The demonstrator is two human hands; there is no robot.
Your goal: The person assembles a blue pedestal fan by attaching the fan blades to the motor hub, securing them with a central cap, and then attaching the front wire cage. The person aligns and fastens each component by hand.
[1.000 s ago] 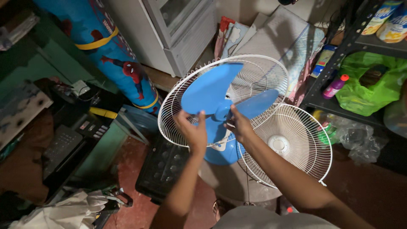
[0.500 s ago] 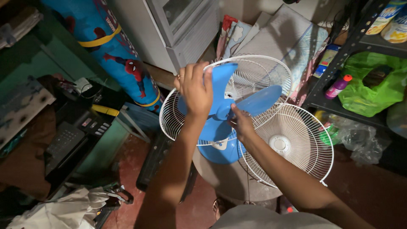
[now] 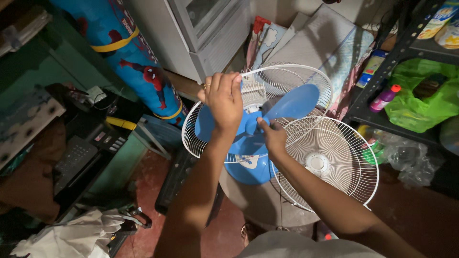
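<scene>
A blue three-bladed fan blade (image 3: 291,102) sits inside the white rear wire guard (image 3: 306,76) of a fan with a blue body (image 3: 246,167). My left hand (image 3: 224,101) reaches over the top left of the guard, its fingers curled by the guard's rim and over a blade. My right hand (image 3: 271,136) grips the blue hub at the blade's centre. A second white wire guard (image 3: 334,162), the loose front one, leans against the fan at the lower right.
A blue printed roll (image 3: 129,62) and a white cabinet (image 3: 210,33) stand behind. A dark shelf (image 3: 382,62) at the right holds a pink bottle (image 3: 384,98) and a green bag (image 3: 420,100). Black devices (image 3: 81,153) and folded cloths (image 3: 320,43) crowd the floor.
My left hand rose from below the hub to the guard's upper left. The blade turned, one blade swinging to the upper right. My right hand stayed at the hub.
</scene>
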